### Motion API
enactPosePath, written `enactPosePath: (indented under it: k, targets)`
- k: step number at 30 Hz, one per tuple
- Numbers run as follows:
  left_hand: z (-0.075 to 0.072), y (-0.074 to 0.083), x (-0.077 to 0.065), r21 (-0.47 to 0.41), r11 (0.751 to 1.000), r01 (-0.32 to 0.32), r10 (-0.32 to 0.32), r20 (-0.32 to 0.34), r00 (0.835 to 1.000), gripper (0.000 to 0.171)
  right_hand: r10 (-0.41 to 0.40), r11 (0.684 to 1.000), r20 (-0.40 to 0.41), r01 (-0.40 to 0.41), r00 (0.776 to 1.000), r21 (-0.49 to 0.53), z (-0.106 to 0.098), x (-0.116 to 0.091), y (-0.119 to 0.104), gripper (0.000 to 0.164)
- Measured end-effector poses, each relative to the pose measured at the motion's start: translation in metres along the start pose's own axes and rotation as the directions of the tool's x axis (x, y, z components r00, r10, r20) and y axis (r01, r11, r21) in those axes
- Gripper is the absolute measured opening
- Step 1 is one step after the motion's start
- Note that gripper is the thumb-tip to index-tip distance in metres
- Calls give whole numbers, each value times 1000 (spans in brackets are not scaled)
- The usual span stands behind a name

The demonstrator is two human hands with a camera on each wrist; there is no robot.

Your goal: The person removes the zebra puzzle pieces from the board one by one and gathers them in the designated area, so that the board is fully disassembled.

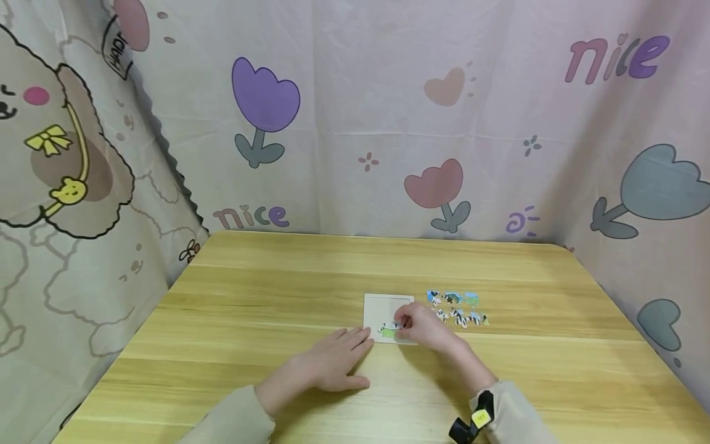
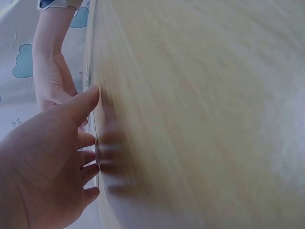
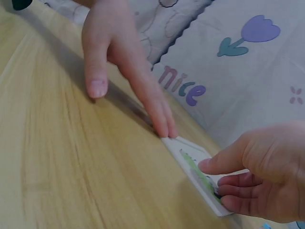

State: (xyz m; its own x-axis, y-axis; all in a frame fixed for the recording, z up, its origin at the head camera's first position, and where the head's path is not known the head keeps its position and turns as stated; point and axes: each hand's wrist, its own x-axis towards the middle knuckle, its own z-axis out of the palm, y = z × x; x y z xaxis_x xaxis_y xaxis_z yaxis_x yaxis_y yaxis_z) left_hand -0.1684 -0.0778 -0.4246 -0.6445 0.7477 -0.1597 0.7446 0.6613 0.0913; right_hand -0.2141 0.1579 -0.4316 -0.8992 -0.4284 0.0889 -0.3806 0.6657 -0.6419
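Note:
A thin white puzzle tray [image 1: 383, 305] lies flat near the middle of the table. Green and black-and-white puzzle pieces [image 3: 191, 163] sit along its near side. My left hand [image 1: 335, 361] is spread palm down, its fingertips touching the tray's left edge. Over the near right part of the tray is my right hand [image 1: 426, 325], thumb and fingers curled together. Between them they pinch a small puzzle piece, mostly hidden by the fingers. In the left wrist view, the left hand [image 2: 45, 167] shows straight fingers against the tabletop.
Several loose puzzle pieces [image 1: 459, 317] with black-and-white animal patterns lie in two rows right of the tray, close to the right hand. The wooden table [image 1: 277, 277] backs onto a printed curtain [image 1: 344, 92]. A black strap device [image 1: 474, 419] is on the right wrist.

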Motion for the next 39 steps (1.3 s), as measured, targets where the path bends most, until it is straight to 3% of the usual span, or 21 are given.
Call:
enactPosePath:
  k: [7,20,31,39]
  targets:
    - [2,0,1,6,1000,-1,1,-4,1000,74,19,994,23,-16,1000,-106,4,0,-1,21]
    - [2,1,0,6,1000,-4,4,-7,1000,74,15,998,-27,-16,1000,-62,12,2,0,18]
    - [0,2,0,-6,1000,0,0,-7,1000,74,24,996,-22,-22,999,90,9,-3,-2,17]
    - [0,1,-1,-31,1000,-4,4,-3,1000,73,35,974,-37,-26,999,224,-1,-4,0,13]
